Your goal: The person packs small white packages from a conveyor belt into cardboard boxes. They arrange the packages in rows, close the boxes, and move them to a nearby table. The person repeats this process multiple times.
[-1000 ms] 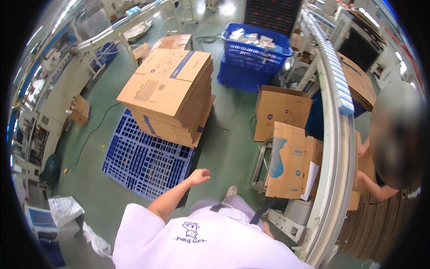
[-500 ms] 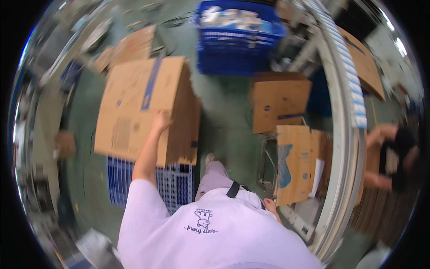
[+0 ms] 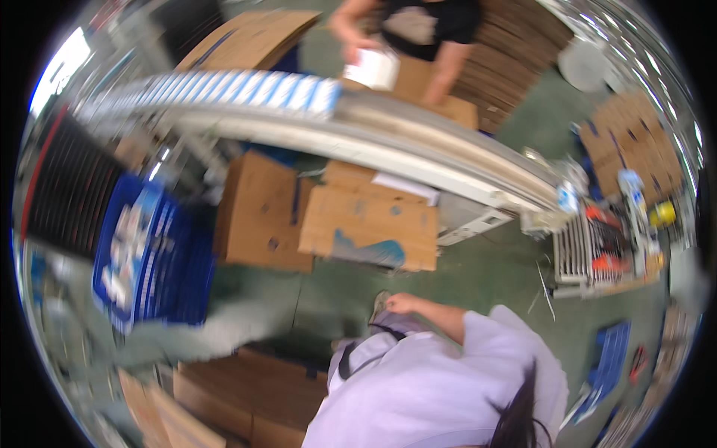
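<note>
Green floor [image 3: 493, 269] is lying under a long white conveyor [image 3: 418, 145], with cardboard boxes [image 3: 261, 213] and a blue crate [image 3: 142, 254] standing around

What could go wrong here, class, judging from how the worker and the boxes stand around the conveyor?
1. Cardboard boxes crowd the green floor around the wearer's foot: a trip seems possible.
2. The picture is smeared, suggesting a fast turn; the wearer's hand hangs free, holding nothing for balance.
3. A co-worker's hands hold a white object close over the conveyor.

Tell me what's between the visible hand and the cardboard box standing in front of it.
Only bare green floor between the hand and the cardboard box, in the head view.
</note>
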Action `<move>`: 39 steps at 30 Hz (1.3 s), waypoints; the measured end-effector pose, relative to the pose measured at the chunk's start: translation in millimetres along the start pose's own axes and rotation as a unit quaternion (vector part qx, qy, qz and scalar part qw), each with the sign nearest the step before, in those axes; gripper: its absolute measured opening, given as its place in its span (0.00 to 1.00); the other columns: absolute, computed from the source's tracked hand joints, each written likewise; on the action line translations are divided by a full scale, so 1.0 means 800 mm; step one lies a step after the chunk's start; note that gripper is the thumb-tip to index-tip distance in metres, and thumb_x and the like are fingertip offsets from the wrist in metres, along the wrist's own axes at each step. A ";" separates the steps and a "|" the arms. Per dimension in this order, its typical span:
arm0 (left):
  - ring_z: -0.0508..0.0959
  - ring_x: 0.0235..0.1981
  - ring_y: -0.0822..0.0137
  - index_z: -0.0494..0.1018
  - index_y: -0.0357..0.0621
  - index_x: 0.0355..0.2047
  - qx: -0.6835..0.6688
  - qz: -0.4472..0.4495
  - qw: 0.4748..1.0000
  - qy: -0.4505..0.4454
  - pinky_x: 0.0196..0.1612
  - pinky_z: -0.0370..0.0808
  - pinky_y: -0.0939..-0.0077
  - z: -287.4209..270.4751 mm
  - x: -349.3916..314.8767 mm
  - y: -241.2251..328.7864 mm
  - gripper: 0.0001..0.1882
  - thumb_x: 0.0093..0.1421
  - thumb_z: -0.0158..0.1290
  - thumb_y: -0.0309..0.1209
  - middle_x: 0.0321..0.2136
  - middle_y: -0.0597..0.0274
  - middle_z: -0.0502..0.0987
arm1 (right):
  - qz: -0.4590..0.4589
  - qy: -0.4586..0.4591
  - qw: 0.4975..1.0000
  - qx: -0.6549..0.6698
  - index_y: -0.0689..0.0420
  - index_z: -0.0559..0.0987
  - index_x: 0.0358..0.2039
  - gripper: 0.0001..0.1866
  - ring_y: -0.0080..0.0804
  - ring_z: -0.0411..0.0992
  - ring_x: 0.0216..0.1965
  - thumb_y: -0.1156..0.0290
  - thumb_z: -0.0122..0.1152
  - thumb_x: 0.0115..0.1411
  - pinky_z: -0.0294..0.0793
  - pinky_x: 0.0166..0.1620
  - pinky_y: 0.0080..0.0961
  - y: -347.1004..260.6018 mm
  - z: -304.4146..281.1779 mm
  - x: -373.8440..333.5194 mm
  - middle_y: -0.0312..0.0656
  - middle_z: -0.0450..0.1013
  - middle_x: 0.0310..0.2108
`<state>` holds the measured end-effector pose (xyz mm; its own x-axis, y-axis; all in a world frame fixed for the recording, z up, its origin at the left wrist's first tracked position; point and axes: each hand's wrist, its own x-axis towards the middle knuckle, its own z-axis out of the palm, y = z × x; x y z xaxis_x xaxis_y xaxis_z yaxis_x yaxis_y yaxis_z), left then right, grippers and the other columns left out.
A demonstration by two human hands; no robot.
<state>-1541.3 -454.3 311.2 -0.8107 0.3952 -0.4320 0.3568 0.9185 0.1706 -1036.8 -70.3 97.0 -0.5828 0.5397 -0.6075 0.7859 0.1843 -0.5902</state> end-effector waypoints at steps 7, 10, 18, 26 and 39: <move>0.77 0.35 0.50 0.73 0.36 0.36 0.070 0.230 0.965 0.102 0.38 0.73 0.65 -0.142 -0.024 0.253 0.17 0.44 0.51 0.29 0.30 0.45 0.76 | -0.162 0.087 0.983 -0.010 0.55 0.70 0.48 0.21 0.46 0.69 0.45 0.61 0.52 0.54 0.69 0.46 0.40 -0.171 -0.128 0.029 0.48 0.71 0.44; 0.76 0.35 0.49 0.73 0.36 0.36 0.115 0.291 0.945 0.097 0.37 0.72 0.66 -0.198 -0.064 0.329 0.16 0.44 0.49 0.25 0.31 0.43 0.75 | -0.339 0.175 0.924 0.006 0.53 0.61 0.56 0.27 0.44 0.62 0.53 0.62 0.52 0.56 0.64 0.53 0.37 -0.269 -0.176 -0.005 0.47 0.63 0.51; 0.74 0.40 0.51 0.72 0.44 0.43 0.173 0.583 0.780 -0.148 0.42 0.71 0.65 -0.209 -0.091 0.575 0.28 0.39 0.44 0.14 0.41 0.55 0.74 | -0.371 0.445 0.810 -0.091 0.56 0.64 0.55 0.35 0.49 0.57 0.55 0.46 0.52 0.52 0.54 0.53 0.56 -0.326 -0.286 -0.107 0.53 0.60 0.53; 0.73 0.39 0.47 0.68 0.33 0.45 0.083 0.796 0.511 -0.315 0.39 0.71 0.62 -0.163 -0.041 0.779 0.23 0.44 0.46 0.16 0.37 0.46 0.74 | 0.067 0.671 0.690 -0.263 0.56 0.73 0.46 0.24 0.55 0.49 0.61 0.52 0.44 0.57 0.34 0.59 0.59 -0.278 -0.391 -0.180 0.49 0.59 0.56; 0.76 0.26 0.49 0.72 0.38 0.34 0.201 0.820 0.519 -0.134 0.32 0.73 0.62 -0.088 0.033 0.906 0.13 0.57 0.49 0.36 0.21 0.51 0.75 | 0.002 0.850 0.473 0.232 0.64 0.37 0.63 0.41 0.41 0.38 0.65 0.71 0.50 0.57 0.36 0.63 0.34 -0.151 -0.378 -0.078 0.51 0.33 0.65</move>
<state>-1336.8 223.0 485.8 0.8104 0.5747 -0.1142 0.5767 -0.7477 0.3291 -1033.0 122.4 366.8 0.7365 0.4919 0.4643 0.4269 0.1944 -0.8832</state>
